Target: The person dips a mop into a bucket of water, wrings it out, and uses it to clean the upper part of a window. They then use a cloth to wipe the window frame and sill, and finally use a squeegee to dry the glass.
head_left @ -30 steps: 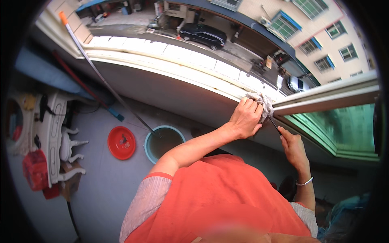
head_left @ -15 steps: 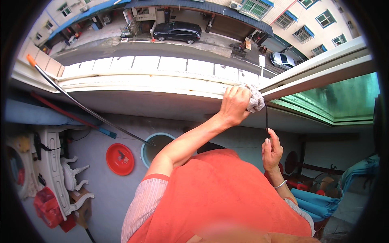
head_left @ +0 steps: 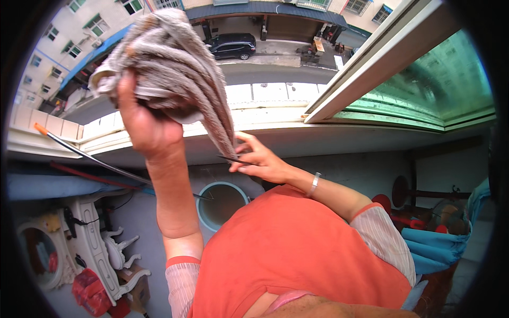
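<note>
My left hand is raised in front of the open window, its fingers wrapped round a grey-brown towel. The towel is bunched at the top and hangs in folds toward the right. Below its drooping end, my right hand pinches a thin dark rod between thumb and fingers. The rod's tip lies close to the towel's lower corner; whether they touch, I cannot tell. Behind both hands runs the white window sill. A sliding window sash with green glass stands to the right.
A light-blue bucket of murky water stands on the floor below. A metal pole with an orange tip leans between sill and bucket. White carved furniture and a red bag are at left. Blue fabric lies at right.
My left hand has lifted the towel off the sill corner, up and to the left, and it now hangs loose. My right hand has moved left with the rod, which now lies nearly level.
</note>
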Demonstrator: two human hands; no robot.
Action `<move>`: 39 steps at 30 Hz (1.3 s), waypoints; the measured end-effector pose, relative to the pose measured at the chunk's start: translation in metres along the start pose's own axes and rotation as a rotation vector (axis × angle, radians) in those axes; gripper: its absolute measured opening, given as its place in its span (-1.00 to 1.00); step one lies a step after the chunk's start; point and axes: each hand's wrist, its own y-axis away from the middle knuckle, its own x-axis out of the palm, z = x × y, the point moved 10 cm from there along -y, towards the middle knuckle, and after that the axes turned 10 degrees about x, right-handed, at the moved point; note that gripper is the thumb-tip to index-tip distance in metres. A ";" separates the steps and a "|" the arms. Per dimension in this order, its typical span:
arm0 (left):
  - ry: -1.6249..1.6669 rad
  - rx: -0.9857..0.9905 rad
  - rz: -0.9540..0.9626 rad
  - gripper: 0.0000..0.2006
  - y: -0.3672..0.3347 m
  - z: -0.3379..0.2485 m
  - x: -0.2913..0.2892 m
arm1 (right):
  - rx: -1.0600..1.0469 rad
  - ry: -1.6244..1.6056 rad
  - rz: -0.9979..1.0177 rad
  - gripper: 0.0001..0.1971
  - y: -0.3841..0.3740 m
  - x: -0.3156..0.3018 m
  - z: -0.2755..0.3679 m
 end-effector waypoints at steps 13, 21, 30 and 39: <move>-0.603 0.547 -0.192 -0.63 -0.031 -0.153 -0.040 | -0.390 0.381 -0.596 -0.88 -0.012 -0.144 0.166; -1.881 0.194 0.332 -0.59 0.014 -0.010 -0.169 | 0.090 0.944 -0.503 -0.83 -0.004 -0.129 0.093; -2.119 0.467 0.432 -0.42 0.051 -0.007 -0.088 | 0.538 0.080 -0.037 -0.64 0.062 -0.118 0.045; -2.061 0.271 0.800 -0.72 0.062 0.042 -0.103 | 0.308 1.347 0.046 -0.54 0.054 -0.125 0.108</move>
